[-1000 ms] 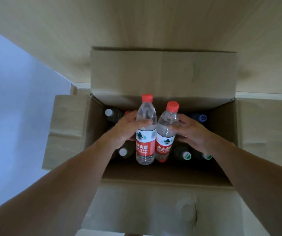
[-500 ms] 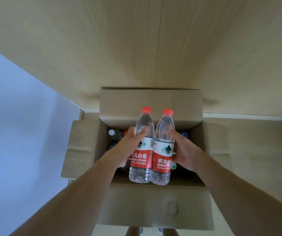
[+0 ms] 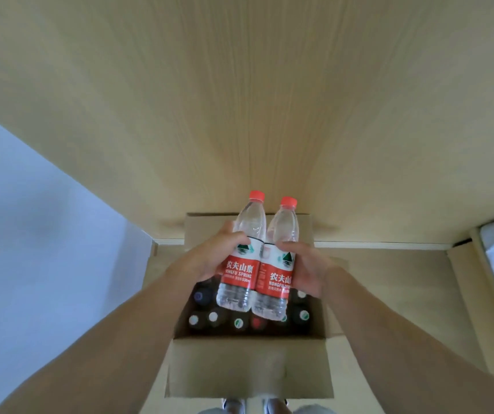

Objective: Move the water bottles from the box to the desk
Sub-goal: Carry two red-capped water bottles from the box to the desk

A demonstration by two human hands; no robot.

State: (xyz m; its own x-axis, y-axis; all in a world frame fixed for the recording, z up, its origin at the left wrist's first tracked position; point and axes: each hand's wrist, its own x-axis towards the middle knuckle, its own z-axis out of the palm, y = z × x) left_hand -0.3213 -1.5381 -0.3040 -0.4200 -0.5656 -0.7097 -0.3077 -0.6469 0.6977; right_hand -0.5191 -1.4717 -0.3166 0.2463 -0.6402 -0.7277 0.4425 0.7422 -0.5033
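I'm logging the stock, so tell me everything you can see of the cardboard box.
The cardboard box is plain brown, open at the top, with its flaps folded outward. It sits low in front of the person, against the foot of a pale wooden desk. Inside, dark bottles stand upright, showing white, green, red and blue caps. Neither hand touches it; two clear bottles are held above its opening.

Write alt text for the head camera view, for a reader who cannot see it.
Two bare hands lift a pair of red-capped water bottles side by side above an open cardboard box: the left hand grips the left bottle, the right hand the right bottle. More bottle caps show in the box below, with a pale wooden surface beyond.
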